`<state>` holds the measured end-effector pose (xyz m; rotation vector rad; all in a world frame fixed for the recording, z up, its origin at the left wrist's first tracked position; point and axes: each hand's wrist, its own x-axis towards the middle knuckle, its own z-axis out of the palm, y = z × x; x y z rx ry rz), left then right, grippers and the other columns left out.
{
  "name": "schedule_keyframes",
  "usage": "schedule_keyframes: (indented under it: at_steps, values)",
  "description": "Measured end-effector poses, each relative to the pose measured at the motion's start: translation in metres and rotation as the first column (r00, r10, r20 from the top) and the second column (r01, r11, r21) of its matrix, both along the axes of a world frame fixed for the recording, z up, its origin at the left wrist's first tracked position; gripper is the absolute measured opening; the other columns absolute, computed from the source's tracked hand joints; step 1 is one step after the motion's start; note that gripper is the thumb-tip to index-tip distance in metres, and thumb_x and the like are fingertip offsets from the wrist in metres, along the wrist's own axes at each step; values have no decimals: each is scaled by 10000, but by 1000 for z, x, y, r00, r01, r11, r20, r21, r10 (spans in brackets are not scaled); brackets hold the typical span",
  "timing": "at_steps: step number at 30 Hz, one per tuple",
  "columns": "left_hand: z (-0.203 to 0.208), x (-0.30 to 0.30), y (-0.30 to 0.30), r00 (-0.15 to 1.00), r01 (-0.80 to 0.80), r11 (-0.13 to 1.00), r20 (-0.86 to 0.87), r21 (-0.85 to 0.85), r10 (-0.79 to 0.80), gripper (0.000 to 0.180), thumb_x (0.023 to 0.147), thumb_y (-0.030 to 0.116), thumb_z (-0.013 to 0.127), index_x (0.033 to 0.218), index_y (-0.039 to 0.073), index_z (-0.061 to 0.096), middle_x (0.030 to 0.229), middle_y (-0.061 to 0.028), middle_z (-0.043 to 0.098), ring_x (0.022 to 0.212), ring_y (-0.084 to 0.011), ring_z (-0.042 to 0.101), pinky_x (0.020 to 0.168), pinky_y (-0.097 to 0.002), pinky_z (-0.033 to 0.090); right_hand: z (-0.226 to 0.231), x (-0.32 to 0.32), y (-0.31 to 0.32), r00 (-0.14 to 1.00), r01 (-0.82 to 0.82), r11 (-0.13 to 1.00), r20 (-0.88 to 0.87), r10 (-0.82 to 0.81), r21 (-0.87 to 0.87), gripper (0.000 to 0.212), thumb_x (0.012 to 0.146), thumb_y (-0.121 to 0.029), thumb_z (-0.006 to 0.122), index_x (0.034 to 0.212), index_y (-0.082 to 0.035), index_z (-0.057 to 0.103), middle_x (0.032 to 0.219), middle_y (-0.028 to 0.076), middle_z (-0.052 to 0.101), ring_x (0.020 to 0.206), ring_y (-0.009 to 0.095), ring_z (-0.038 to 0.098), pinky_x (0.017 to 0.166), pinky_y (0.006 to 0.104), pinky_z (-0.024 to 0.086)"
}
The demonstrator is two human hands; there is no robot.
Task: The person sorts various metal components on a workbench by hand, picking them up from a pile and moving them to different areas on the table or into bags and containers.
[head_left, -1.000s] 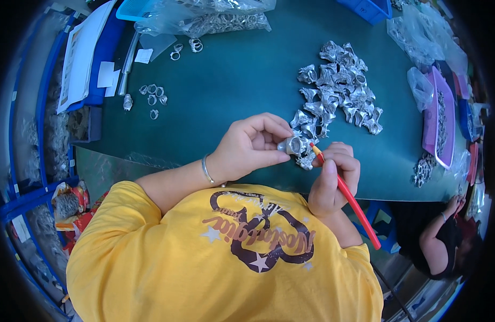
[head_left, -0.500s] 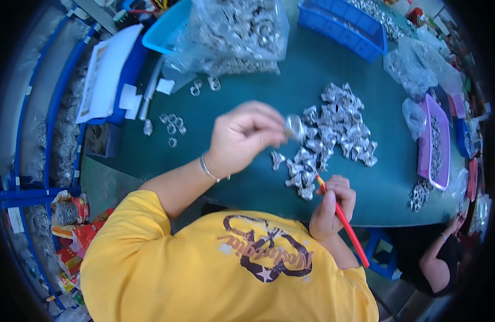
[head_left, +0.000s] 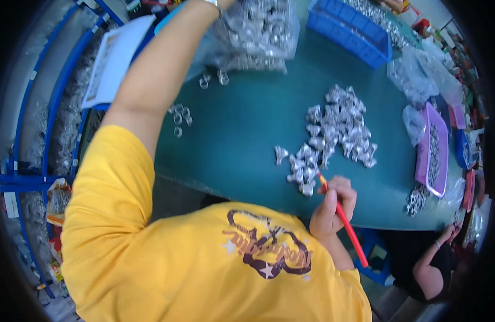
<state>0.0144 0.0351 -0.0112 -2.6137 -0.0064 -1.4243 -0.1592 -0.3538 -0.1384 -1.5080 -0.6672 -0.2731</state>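
Observation:
My left arm reaches across to the far left, and only the edge of my left hand shows past the bracelet at the top of the picture, by the clear bag of metal parts. Its fingers are out of sight. My right hand is closed around a slim red pen-like tool, its orange tip pointing at the near end of a heap of shiny metal castings. One casting lies a little apart, left of the heap. Several metal rings rest on the green table near my left forearm.
A blue bin stands at the back, beside a pile of small metal parts. To the right are clear plastic bags and a purple basket of parts. Shelving lines the left. A co-worker's arm shows at lower right.
My left hand has swung from beside the heap to the far left top edge; the blurred metal ring it held is no longer visible. My right hand keeps the red tool in about the same place.

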Motion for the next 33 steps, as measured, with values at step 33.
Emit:
schedule_keyframes:
  at_steps: [33]
  values:
    - [-147,-204,-200,411,-20,-395,353,-918,-840,302,726,-84,723,989,3,604,1068,-117,573,1024,-193,567,861,-290,477,9,8,2,986,-58,970,138,92,-235,69,778,-62,591,824,-47,543,734,65,606,689,220,552,825,420,405]
